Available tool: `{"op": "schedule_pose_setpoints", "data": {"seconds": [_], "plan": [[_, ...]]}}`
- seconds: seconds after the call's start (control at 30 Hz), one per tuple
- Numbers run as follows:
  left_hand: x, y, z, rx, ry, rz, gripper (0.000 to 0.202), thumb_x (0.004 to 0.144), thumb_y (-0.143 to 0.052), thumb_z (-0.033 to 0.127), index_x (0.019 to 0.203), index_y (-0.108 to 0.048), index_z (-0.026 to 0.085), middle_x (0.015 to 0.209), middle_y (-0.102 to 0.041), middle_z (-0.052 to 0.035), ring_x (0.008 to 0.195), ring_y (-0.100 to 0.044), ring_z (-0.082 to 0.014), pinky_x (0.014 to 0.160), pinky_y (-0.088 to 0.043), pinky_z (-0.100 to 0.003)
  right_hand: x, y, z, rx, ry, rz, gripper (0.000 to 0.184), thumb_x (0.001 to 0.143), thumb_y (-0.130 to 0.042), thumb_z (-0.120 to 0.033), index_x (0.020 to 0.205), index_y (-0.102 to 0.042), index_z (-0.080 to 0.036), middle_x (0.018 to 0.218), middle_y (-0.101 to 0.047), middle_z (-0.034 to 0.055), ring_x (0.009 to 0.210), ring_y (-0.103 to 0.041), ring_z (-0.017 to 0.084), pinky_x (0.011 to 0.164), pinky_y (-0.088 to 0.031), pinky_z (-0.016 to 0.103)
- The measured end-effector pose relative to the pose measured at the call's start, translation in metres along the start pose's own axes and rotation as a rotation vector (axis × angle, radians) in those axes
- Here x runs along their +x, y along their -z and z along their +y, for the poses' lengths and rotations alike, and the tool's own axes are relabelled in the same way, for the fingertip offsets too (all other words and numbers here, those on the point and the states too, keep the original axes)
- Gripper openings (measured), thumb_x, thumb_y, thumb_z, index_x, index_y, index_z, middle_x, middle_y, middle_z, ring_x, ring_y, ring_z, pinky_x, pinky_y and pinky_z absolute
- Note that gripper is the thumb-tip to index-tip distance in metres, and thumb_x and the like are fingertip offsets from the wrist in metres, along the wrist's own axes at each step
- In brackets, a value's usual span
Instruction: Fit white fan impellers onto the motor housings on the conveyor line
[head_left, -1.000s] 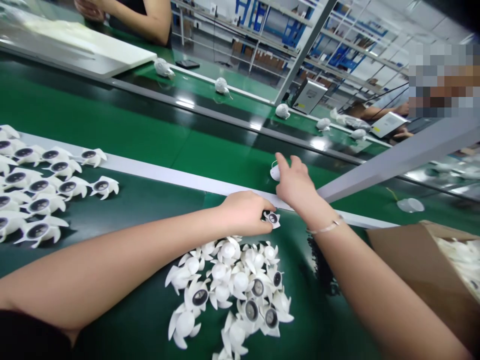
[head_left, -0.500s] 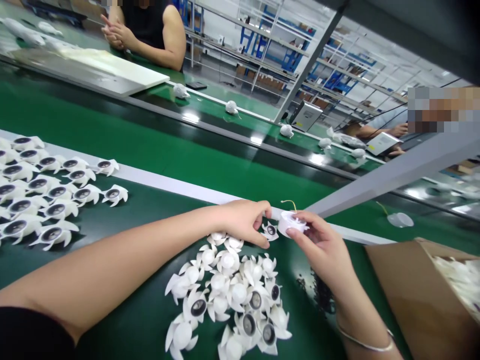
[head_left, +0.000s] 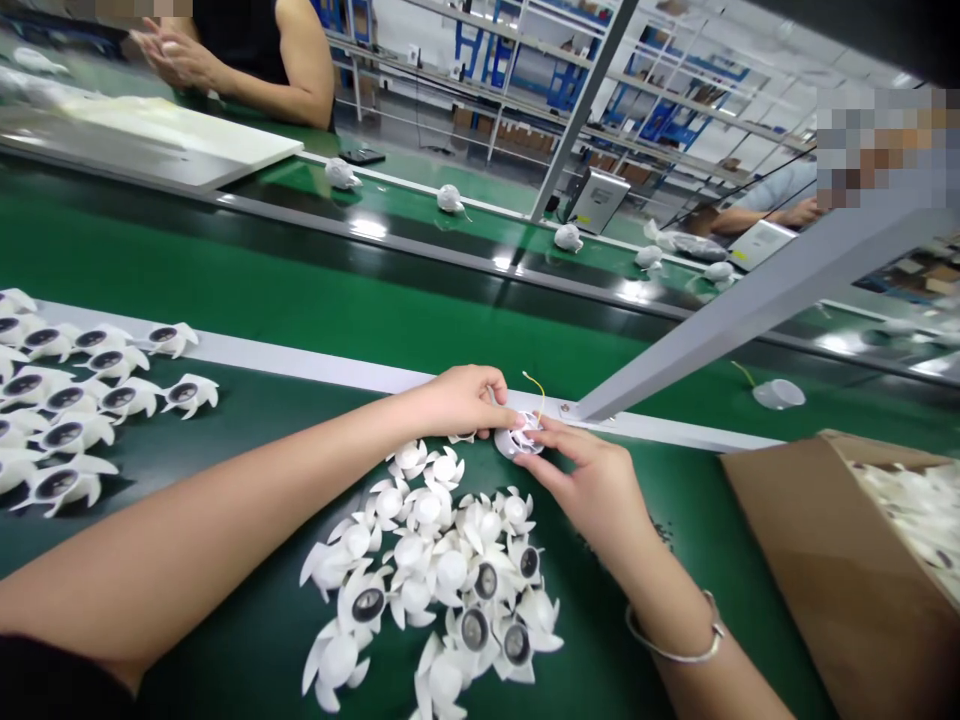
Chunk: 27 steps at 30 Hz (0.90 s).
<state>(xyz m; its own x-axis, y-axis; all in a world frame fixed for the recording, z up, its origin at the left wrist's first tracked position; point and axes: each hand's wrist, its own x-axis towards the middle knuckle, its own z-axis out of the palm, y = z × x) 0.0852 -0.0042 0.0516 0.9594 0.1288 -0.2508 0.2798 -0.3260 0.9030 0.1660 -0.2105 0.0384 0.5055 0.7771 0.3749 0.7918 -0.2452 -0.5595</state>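
Observation:
A small white round fan housing [head_left: 508, 444] with a thin yellow wire is between my two hands, low over the bench near its white edge strip. My right hand [head_left: 592, 470] grips it from the right between thumb and fingers. From the left, my left hand [head_left: 466, 402] lays its thumb on the top of the housing, with the other fingers bent behind it. White blades or ribs show inside the housing; which they are I cannot tell. Just below my hands lies a loose pile of white fan impellers [head_left: 450, 572], some with dark round hubs facing up.
More impellers [head_left: 64, 435] stand in rows at left. A cardboard box [head_left: 780, 540] of white parts is at right. Another housing [head_left: 778, 394] lies on the green conveyor [head_left: 315, 300] beyond. A slanted grey post [head_left: 720, 310] rises right of my hands. Two people sit across.
My right hand has brought the housing left, to my left hand. My left thumb now touches it, where the hands were apart before. The whole view has shifted slightly.

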Motion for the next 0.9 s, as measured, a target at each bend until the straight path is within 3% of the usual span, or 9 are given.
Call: {"op": "schedule_pose_setpoints", "data": {"seconds": [0.3,0.43,0.63,0.7,0.77,0.83,0.9], "plan": [[-0.003,0.002,0.01,0.105,0.063,0.021,0.042,0.071,-0.073,0.053,0.091,-0.055,0.021,0.064,-0.066,0.0009,0.06,-0.065,-0.0176,0.045,-0.037,-0.021,0.007,0.0,-0.004,0.045,-0.051,-0.06,0.023,0.076,-0.078,-0.024,0.098,-0.078,-0.024,0.114,-0.07,0.0068,0.106,-0.068,0.03,0.098,-0.056,0.046],[-0.004,-0.003,0.005,0.118,0.019,0.064,0.039,0.073,-0.072,0.053,0.085,-0.056,0.02,0.062,-0.065,0.0004,0.06,-0.064,-0.0169,0.048,-0.038,-0.021,0.01,0.005,-0.006,0.093,-0.071,-0.074,0.021,0.076,-0.078,-0.022,0.097,-0.078,-0.026,0.11,-0.072,0.0042,0.107,-0.068,0.03,0.099,-0.055,0.049],[-0.007,0.014,-0.006,-0.095,-0.028,-0.029,0.043,0.079,-0.068,0.059,0.087,-0.058,0.018,0.066,-0.066,-0.0014,0.058,-0.062,-0.0133,0.049,-0.036,-0.02,0.005,0.023,0.004,0.09,0.172,-0.275,0.016,0.08,-0.077,-0.031,0.096,-0.077,-0.027,0.111,-0.073,0.0048,0.109,-0.067,0.026,0.099,-0.053,0.046],[-0.007,0.022,-0.006,-0.141,-0.042,-0.06,0.044,0.083,-0.063,0.06,0.088,-0.058,0.017,0.065,-0.067,-0.0025,0.055,-0.059,-0.0114,0.051,-0.036,-0.019,0.004,0.025,0.011,0.006,0.157,-0.19,0.021,0.087,-0.068,-0.03,0.106,-0.075,-0.025,0.12,-0.069,0.0086,0.116,-0.062,0.027,0.102,-0.049,0.049],[-0.007,0.025,-0.007,-0.17,-0.056,-0.064,0.041,0.082,-0.067,0.055,0.089,-0.058,0.016,0.068,-0.068,-0.0028,0.058,-0.06,-0.0112,0.052,-0.038,-0.019,0.005,0.029,0.018,-0.119,0.081,-0.023,0.032,0.091,-0.06,-0.028,0.12,-0.069,-0.019,0.127,-0.063,0.0148,0.117,-0.06,0.029,0.1,-0.05,0.05],[-0.006,0.022,-0.008,-0.161,-0.086,-0.055,0.038,0.077,-0.074,0.048,0.091,-0.059,0.016,0.071,-0.066,-0.0015,0.062,-0.062,-0.0119,0.056,-0.042,-0.02,0.004,0.039,0.023,-0.205,-0.015,0.048,0.032,0.09,-0.057,-0.029,0.115,-0.069,-0.015,0.114,-0.066,0.0157,0.1,-0.065,0.028,0.086,-0.055,0.044],[-0.005,0.015,-0.01,-0.084,-0.138,-0.034,0.037,0.074,-0.078,0.044,0.091,-0.061,0.017,0.072,-0.063,0.0005,0.063,-0.06,-0.0113,0.058,-0.044,-0.021,0.002,0.056,0.025,-0.22,-0.142,-0.088,0.022,0.088,-0.057,-0.031,0.094,-0.072,-0.017,0.086,-0.068,0.0084,0.071,-0.063,0.021,0.065,-0.054,0.035]]}}
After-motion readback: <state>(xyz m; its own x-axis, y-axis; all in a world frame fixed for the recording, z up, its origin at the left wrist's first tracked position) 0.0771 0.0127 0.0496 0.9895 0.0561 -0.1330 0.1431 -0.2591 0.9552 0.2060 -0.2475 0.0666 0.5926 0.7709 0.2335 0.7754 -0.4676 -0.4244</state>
